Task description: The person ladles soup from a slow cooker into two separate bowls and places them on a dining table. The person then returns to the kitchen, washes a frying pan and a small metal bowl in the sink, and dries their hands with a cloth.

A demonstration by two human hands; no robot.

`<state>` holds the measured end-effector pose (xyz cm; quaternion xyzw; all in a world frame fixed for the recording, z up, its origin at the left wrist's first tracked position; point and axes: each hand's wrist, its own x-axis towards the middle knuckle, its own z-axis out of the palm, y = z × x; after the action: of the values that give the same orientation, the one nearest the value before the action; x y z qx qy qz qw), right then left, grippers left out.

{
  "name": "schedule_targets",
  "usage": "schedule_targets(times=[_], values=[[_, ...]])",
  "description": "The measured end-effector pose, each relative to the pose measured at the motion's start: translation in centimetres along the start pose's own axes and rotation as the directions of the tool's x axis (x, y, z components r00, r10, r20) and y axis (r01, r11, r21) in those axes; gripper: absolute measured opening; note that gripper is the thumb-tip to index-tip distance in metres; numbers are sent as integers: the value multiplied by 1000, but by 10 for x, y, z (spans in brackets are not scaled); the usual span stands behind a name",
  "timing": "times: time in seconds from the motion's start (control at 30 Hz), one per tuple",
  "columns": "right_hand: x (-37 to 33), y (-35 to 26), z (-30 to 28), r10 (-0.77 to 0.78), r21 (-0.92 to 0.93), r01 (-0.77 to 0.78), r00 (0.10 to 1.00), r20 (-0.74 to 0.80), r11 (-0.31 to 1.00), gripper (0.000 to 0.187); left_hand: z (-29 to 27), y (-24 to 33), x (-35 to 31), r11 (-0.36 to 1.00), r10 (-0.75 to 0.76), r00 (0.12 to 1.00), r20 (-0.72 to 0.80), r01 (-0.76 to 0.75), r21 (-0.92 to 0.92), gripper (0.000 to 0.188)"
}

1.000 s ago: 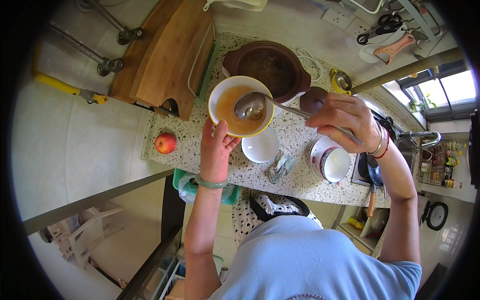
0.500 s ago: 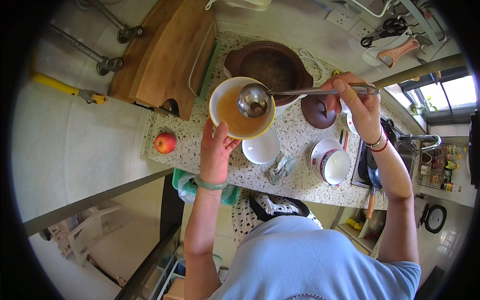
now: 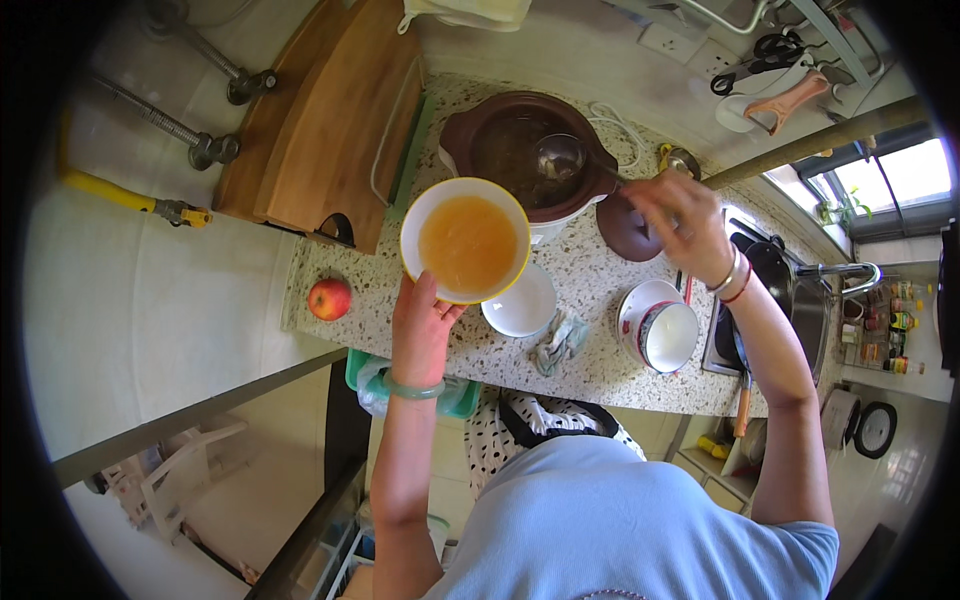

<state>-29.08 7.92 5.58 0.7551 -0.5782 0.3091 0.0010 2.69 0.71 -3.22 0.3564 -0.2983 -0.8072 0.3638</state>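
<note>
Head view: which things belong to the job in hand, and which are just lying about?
In use:
yellow-rimmed white bowl of orange liquid, in left hand
silver metal ladle, in right hand
round brown pot, at the ladle's head

Apparently lying about:
round red apple
crumpled pale cloth

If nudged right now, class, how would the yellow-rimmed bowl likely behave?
The yellow-rimmed bowl would probably slosh, since it holds orange liquid. It may tip, as the left hand supports only its near side. Its smooth white wall suggests stiff, breakable ceramic.
</note>
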Motion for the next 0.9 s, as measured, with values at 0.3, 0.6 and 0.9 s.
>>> schedule_targets(times=[0.3, 0.6, 0.9], values=[[22, -11, 50, 0, -72, -7, 995, -103, 997, 11, -14, -3, -6, 999, 40, 999, -11, -39, 27, 57], [33, -12, 96, 72, 39, -67, 988, -133, 997, 8, -14, -2, -11, 998, 52, 999, -14, -51, 24, 56], [42, 2, 76, 702, 622, -592, 706, 94, 512, 35, -21, -2, -12, 999, 51, 999, -3, -50, 10, 57]])
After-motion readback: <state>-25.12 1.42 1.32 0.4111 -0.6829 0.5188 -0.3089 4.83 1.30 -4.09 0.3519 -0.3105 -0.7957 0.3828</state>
